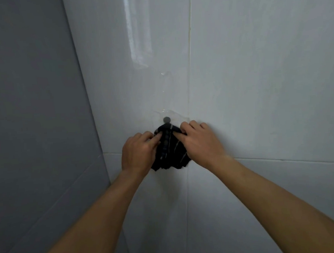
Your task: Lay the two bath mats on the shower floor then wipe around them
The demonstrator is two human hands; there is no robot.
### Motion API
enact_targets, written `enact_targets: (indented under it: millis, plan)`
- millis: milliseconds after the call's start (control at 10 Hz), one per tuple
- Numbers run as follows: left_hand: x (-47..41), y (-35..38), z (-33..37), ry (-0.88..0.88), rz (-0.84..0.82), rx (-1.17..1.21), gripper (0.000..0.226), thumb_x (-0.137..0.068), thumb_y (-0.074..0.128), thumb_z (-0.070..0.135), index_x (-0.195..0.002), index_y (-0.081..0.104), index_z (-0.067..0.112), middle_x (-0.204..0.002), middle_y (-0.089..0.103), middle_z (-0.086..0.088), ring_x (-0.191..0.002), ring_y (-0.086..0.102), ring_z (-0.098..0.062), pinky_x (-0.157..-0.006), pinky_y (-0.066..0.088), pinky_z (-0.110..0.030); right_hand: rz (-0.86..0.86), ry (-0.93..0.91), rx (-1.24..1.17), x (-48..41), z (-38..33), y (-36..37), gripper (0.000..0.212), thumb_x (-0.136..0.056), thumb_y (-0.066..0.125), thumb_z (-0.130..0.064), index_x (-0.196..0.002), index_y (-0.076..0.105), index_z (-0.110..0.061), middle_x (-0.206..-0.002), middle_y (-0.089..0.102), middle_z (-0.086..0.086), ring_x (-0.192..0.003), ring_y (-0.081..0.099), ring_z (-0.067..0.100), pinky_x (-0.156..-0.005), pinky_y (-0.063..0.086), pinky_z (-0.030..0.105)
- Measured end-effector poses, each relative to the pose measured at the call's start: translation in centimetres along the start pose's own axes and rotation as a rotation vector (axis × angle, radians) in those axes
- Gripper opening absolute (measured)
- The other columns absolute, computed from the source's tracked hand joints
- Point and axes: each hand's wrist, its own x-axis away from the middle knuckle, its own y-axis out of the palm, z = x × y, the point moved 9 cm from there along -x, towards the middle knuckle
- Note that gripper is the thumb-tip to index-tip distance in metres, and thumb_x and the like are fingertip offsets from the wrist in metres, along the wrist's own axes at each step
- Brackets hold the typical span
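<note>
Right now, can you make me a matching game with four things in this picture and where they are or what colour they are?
Things:
1 dark cloth
2 round hook
3 wall tiles
4 flat panel

Clues:
a grey, far left
b white and shiny
c pinched by the left hand and the right hand
d on the wall just above the cloth

Pairs: 1-c, 2-d, 3-b, 4-a

The left hand (137, 153) and right hand (200, 142) cover the sides of the dark cloth (168, 152); the cloth hides the hook (166, 119) below its round head; the bottom edge cuts off both forearms.
</note>
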Motion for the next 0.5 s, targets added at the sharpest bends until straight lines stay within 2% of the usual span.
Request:
enact_targets:
  millis: [100,200,300,500]
  plan:
    - [0.7,0.2,0.5,-0.016,-0.055,0.074,0.022,-0.084,0.073,0.01,-0.106,0.072,0.013,-0.083,0.071,-0.005,-0.06,0.059,-0.029,-0.053,0.04,-0.032,-0.053,0.013,-0.02,0.4,-0.3,0.4,0.034,-0.088,0.052,-0.012,-0.118,0.067,-0.016,-0.111,0.056,0.006,-0.098,0.051,0.028,-0.077,0.041,0.039]
    - [0.9,-0.3,-0.1,-0.152,-0.078,0.116,0.016,-0.095,0.058,0.022,-0.109,0.055,0.014,-0.078,0.067,-0.008,-0.06,0.057,-0.029,-0.056,0.039,-0.032,-0.094,0.026,-0.019,0.7,-0.4,0.5,0.027,-0.086,0.059,-0.013,-0.111,0.068,-0.018,-0.113,0.054,0.006,-0.101,0.048,0.027,-0.08,0.041,0.038]
    - [0.8,-1.2,-0.8,-0.26,-0.039,0.129,0.019,-0.099,0.049,0.026,-0.113,0.053,0.014,-0.088,0.067,-0.008,-0.073,0.058,-0.029,-0.065,0.044,-0.037,-0.096,0.053,-0.059,0.9,-0.3,0.0,0.034,-0.084,0.06,-0.013,-0.116,0.067,-0.019,-0.115,0.054,0.006,-0.103,0.048,0.028,-0.081,0.041,0.038]
    - [0.3,-2.3,-1.6,-0.316,-0.023,0.071,0.031,-0.101,0.04,0.033,-0.122,0.056,0.017,-0.105,0.067,-0.005,-0.096,0.055,-0.028,-0.08,0.043,-0.042,-0.035,0.07,-0.092,0.7,-0.2,-2.3,0.041,-0.085,0.053,-0.017,-0.124,0.065,-0.018,-0.132,0.051,0.014,-0.116,0.048,0.033,-0.09,0.042,0.044]
